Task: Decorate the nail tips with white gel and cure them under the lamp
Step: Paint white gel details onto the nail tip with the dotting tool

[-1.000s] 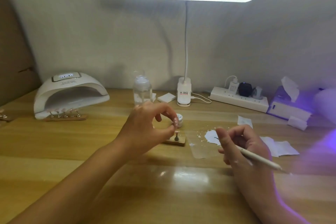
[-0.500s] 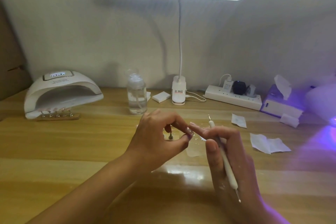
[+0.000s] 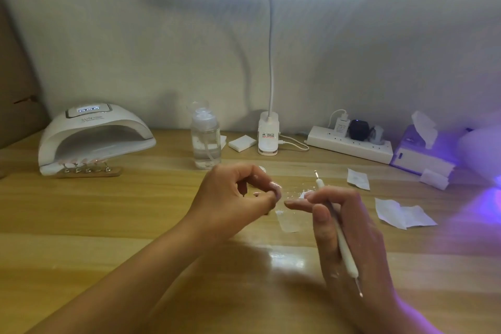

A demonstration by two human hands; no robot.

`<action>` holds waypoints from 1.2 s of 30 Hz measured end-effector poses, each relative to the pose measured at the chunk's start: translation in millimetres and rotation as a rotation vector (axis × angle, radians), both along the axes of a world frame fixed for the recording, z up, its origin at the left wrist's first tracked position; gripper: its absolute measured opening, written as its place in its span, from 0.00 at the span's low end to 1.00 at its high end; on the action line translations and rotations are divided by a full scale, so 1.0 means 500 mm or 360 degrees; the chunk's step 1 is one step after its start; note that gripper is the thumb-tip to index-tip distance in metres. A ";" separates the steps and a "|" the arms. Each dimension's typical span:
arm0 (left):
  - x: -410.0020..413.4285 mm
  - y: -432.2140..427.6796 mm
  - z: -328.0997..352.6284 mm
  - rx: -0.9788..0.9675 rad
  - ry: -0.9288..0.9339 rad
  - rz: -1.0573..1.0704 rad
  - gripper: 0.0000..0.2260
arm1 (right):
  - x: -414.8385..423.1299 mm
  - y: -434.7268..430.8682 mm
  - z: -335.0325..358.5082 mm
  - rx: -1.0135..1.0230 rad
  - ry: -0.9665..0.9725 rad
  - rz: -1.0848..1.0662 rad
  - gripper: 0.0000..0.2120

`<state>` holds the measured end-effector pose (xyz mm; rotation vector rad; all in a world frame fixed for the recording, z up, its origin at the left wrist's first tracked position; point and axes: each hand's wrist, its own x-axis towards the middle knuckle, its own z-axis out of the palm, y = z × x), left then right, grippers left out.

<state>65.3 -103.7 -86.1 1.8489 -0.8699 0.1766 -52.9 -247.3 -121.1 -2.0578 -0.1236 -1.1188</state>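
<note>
Wooden desk [image 3: 130, 228] under a bright strip light carried the work. Over it the left hand [image 3: 230, 198] was curled, thumb and fingertips pinching a pale nail tip [image 3: 276, 189]. The right hand [image 3: 349, 228] gripped a thin white pen [image 3: 343, 244], its forefinger stretched out almost to that tip. I judged this the decorating step, perhaps checking the gel (too small to read). Next called for a steady dab, then curing. The curing lamp [image 3: 95, 138] stood well beyond and left of the left hand, a rack of tips [image 3: 86, 169] at its mouth.
</note>
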 end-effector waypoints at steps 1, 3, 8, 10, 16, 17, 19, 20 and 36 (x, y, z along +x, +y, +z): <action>0.004 0.003 0.003 0.0010 -0.0005 0.0014 0.11 | 0.000 -0.002 0.000 0.0008 -0.0006 -0.0016 0.06; 0.010 0.011 0.010 0.0092 -0.0060 0.0046 0.10 | 0.001 -0.006 0.001 0.0022 0.0000 -0.0072 0.07; 0.041 0.038 0.027 0.0279 -0.0157 0.0129 0.03 | 0.002 -0.004 0.003 0.0063 0.0027 -0.0077 0.06; 0.065 0.057 0.033 0.0371 -0.0081 0.0199 0.03 | 0.004 -0.005 0.004 0.0077 0.0049 -0.0081 0.07; 0.103 0.081 0.005 0.0652 0.0039 0.0258 0.03 | 0.019 -0.021 0.004 0.0204 0.0159 -0.0111 0.08; 0.104 0.078 -0.003 0.0716 -0.0016 0.0295 0.03 | 0.021 -0.024 0.003 0.0217 0.0166 -0.0111 0.08; 0.104 0.075 -0.017 0.0827 -0.0102 0.0352 0.03 | 0.022 -0.026 0.000 0.0220 0.0166 -0.0108 0.08; 0.105 0.074 -0.021 0.0859 -0.0112 0.0362 0.03 | 0.022 -0.026 0.000 0.0220 0.0160 -0.0102 0.08; 0.084 0.054 -0.039 0.0984 -0.0677 0.0382 0.10 | 0.023 -0.028 0.003 0.0265 0.0136 -0.0034 0.08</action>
